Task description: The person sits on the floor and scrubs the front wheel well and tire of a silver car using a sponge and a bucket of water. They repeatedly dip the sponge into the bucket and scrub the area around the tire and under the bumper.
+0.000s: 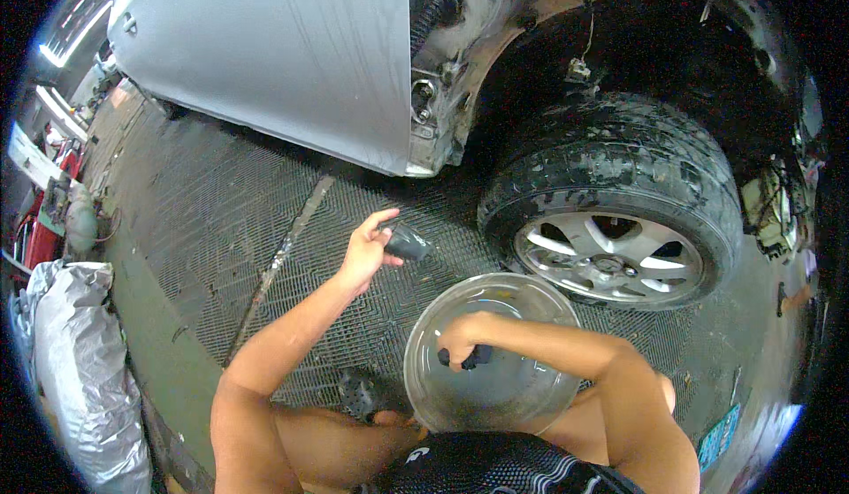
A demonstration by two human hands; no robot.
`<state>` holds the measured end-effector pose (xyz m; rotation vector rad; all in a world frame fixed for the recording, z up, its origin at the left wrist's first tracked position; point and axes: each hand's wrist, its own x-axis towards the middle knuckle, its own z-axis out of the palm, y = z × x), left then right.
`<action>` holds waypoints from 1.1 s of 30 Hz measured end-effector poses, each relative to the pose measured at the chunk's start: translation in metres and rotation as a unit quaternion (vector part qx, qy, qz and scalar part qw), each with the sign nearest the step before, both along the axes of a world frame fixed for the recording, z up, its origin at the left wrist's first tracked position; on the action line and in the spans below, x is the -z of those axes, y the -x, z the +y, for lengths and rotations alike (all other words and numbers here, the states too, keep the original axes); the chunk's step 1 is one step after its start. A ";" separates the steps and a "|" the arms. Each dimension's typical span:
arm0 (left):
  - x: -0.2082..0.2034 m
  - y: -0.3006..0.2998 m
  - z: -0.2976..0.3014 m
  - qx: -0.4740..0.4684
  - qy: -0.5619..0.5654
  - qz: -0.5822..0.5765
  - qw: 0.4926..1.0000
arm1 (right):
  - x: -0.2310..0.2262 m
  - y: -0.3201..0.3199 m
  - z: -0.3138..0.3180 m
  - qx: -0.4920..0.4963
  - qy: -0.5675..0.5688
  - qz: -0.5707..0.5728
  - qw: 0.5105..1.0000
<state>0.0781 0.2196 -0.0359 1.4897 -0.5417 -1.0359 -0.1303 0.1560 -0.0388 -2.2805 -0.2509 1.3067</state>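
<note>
My left hand (367,251) is raised over the floor matting, left of a clear basin. Between its fingers and thumb is a dark flat piece (409,240) with a slightly shiny face; its exact kind I cannot make out. Inside the round clear basin (416,352), which holds cloudy water, my right hand (462,336) reaches down with closed fingers around a bunched black cloth-like thing (478,356). The basin stands between my legs, just in front of a car wheel.
A dirty tyre (610,162) on a silver alloy rim (610,264) sits in a stripped wheel arch ahead. Beside it is a grey car door (283,61). Ribbed black matting (212,184) covers the floor. Silver sheeting (84,361) lies bundled at left.
</note>
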 end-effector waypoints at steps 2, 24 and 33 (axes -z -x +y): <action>0.028 -0.013 0.014 -0.022 -0.005 0.092 0.996 | 0.116 -0.009 0.022 0.040 0.089 0.014 0.995; 0.033 0.043 -0.027 0.023 0.163 0.022 0.986 | -0.080 -0.031 -0.040 0.454 0.096 -0.421 0.779; 0.007 0.067 -0.024 0.045 0.210 -0.128 0.968 | -0.031 0.054 -0.015 0.715 -0.216 -0.096 0.658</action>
